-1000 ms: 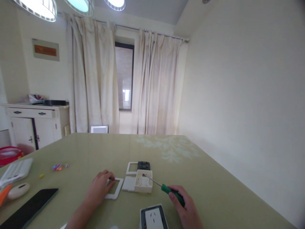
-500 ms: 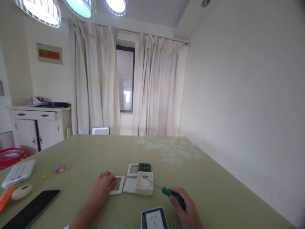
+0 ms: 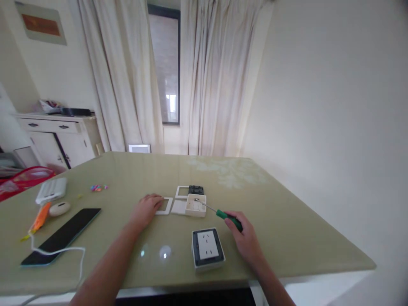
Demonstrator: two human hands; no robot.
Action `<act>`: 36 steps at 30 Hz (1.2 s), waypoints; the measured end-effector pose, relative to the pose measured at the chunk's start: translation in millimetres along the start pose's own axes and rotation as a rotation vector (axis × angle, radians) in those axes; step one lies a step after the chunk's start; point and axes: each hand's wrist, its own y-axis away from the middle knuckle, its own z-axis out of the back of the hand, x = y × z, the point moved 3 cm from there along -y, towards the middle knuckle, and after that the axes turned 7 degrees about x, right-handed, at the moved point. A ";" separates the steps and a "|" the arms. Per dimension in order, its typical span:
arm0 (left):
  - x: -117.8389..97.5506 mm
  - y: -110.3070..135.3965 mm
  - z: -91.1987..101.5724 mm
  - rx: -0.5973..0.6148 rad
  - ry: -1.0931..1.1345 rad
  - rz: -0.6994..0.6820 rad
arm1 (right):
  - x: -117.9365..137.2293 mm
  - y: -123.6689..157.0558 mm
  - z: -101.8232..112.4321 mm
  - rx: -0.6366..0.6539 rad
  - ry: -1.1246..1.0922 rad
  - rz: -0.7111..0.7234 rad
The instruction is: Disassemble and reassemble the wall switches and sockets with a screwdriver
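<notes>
My right hand (image 3: 244, 233) is closed round the green handle of a screwdriver (image 3: 221, 214). The shaft slants left and its tip is inside a white socket back box (image 3: 199, 210), though I cannot see exactly what it touches. My left hand (image 3: 147, 209) holds the left side of a white rectangular frame (image 3: 170, 206) lying on the table; my fingers hide that side. Between frame and box lies a flat white plate (image 3: 179, 207). Behind the box are a second white frame (image 3: 182, 187) and a dark socket module (image 3: 196, 190). Nearer me sits an assembled wall socket (image 3: 208, 248).
On the left of the green-topped table (image 3: 270, 238) lie a black phone (image 3: 65, 233), a white cable (image 3: 72, 249), an orange object (image 3: 41, 217), a round white object (image 3: 59, 208), a white case (image 3: 52, 190) and small coloured pieces (image 3: 98, 188). The table's front edge runs close to me.
The view has tilted downward, so the table's front edge and the whole assembled socket now show. Both hands keep their places, with the screwdriver tip still in the white box.
</notes>
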 end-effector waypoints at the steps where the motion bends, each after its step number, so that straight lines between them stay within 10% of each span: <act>1: 1.2 0.8 0.8 0.004 0.003 0.001 | 0.4 0.0 -0.1 0.002 0.000 0.000; 36: 16.1 5.1 12.1 0.074 0.107 0.141 | 4.6 -0.2 0.0 -0.034 0.041 0.091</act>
